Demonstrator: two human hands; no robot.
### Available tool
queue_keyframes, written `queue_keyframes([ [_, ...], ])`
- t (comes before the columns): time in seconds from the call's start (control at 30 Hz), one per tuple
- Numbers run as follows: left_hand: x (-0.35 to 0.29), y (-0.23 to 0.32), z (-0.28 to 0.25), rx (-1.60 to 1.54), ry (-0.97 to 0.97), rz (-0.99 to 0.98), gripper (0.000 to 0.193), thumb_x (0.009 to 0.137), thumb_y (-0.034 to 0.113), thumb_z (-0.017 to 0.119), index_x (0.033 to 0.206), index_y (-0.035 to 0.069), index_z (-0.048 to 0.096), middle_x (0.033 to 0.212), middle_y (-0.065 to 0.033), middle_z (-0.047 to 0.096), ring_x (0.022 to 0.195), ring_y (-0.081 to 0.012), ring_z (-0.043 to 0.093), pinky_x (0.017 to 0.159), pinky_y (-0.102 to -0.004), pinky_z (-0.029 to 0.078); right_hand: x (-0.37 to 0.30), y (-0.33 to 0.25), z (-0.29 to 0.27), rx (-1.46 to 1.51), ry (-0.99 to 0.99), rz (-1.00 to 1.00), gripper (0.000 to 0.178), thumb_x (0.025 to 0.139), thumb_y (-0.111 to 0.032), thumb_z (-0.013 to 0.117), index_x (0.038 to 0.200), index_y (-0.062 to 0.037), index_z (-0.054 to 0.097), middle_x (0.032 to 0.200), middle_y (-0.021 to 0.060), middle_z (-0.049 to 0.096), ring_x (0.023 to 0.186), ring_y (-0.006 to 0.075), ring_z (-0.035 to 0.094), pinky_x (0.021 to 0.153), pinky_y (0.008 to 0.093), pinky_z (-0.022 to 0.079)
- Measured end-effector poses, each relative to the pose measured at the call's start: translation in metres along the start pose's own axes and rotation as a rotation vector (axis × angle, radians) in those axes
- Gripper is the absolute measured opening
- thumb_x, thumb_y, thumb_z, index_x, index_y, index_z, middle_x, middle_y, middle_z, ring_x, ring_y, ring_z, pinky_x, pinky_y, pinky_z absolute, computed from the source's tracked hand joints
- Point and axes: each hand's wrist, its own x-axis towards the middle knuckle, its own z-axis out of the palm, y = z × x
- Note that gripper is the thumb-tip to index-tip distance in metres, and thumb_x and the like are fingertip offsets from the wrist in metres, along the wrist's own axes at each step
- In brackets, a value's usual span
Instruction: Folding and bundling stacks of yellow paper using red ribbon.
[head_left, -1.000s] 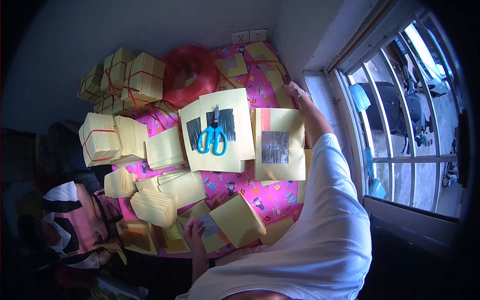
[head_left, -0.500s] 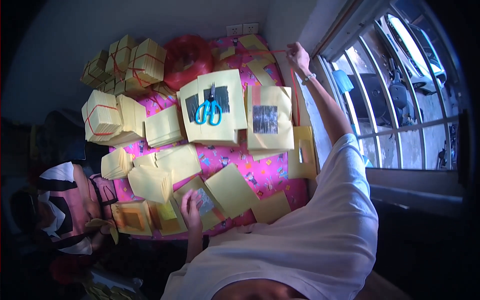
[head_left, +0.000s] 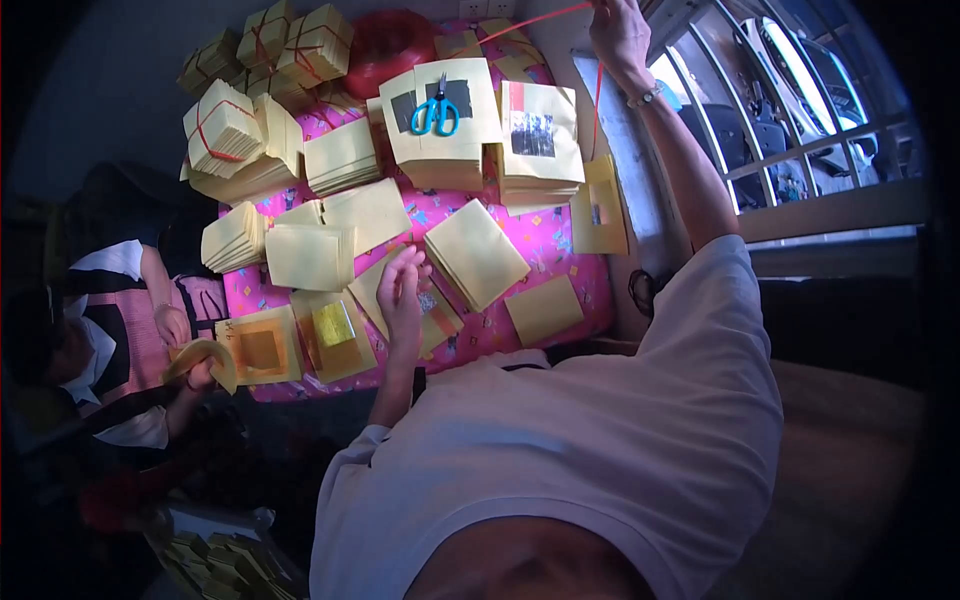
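At the upper right, my raised right hand (head_left: 622, 45) is closed on a red plastic string (head_left: 540, 18). One length slopes down left toward the big red roll of string (head_left: 392, 52); another hangs below the hand, beside a stack of yellow paper envelopes (head_left: 540, 150). My left hand (head_left: 403, 285) hovers over an envelope with a clear window, its fingers loosely bent and apart, holding nothing I can see. Blue-handled scissors (head_left: 437, 115) lie on another envelope stack (head_left: 440, 165). Right of my left hand lies a smaller envelope pile (head_left: 478, 258).
String-tied envelope bundles (head_left: 222, 130) stand at the far left. The table has a pink patterned cover (head_left: 440, 205). At the left edge a co-worker (head_left: 120, 310) handles a yellow paper piece (head_left: 205, 360). A barred window (head_left: 770, 120) borders the right side.
The view has shifted, so the table sits higher in it. My right hand has risen with the string, which now slopes upward. The co-worker's hands have moved on the yellow piece.
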Motion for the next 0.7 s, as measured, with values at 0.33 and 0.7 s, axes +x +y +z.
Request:
queue_keyframes([
  [0.33,-0.01,0.079,0.041,-0.177,-0.366,0.07,0.033,0.096,0.025,0.046,0.117,0.001,0.056,0.105,-0.0084,0.061,0.084,-0.0123,0.059,0.07,-0.0229,0.046,-0.084,-0.16,-0.144,0.12,-0.017,-0.515,0.015,0.078,-0.002,0.055,0.09,-0.0088,0.061,0.083,0.0079,0.057,0.074,0.0285,0.059,0.063,0.0356,0.047],
  [0.7,0.019,0.034,0.056,-0.905,-0.554,-0.508,0.035,0.093,0.03,0.052,0.116,0.003,0.054,0.082,-0.0018,0.057,0.06,-0.0039,0.046,0.052,-0.0165,0.04,-0.255,-0.187,-0.153,0.54,-0.39,-0.399,0.019,0.068,0.002,0.06,0.085,-0.0067,0.062,0.083,0.0054,0.057,0.071,0.0206,0.056,0.061,0.0297,0.046],
])
